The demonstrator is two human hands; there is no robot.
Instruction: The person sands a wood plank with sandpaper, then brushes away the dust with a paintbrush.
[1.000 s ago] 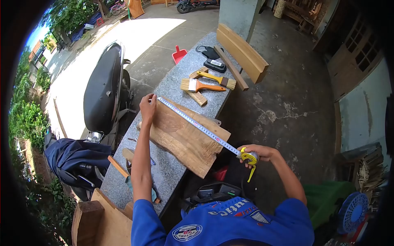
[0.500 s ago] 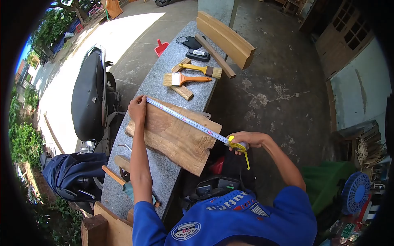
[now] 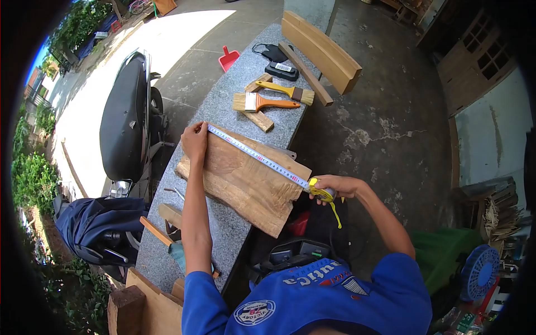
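Observation:
A rough wooden board (image 3: 245,178) lies on the grey stone bench (image 3: 223,103), its near right corner jutting past the bench's edge. Along its upper edge runs the stretched blade of a tape measure (image 3: 259,157). My left hand (image 3: 194,140) pinches the blade's end at the board's upper left corner. At the other end, my right hand (image 3: 336,188) is wrapped round the yellow tape case (image 3: 322,191), close beside the board's right edge. A yellow strap hangs from the case.
Beyond the board are two paintbrushes (image 3: 271,103) on wood strips, a black box (image 3: 282,71), a long stick (image 3: 305,74) and a large timber piece (image 3: 322,50). Tools lie near my left forearm. A motorbike (image 3: 125,120) stands left of the bench.
The tape case has come closer to the board's right edge, with less blade out. The whole view has shifted slightly, with the bench items appearing further right.

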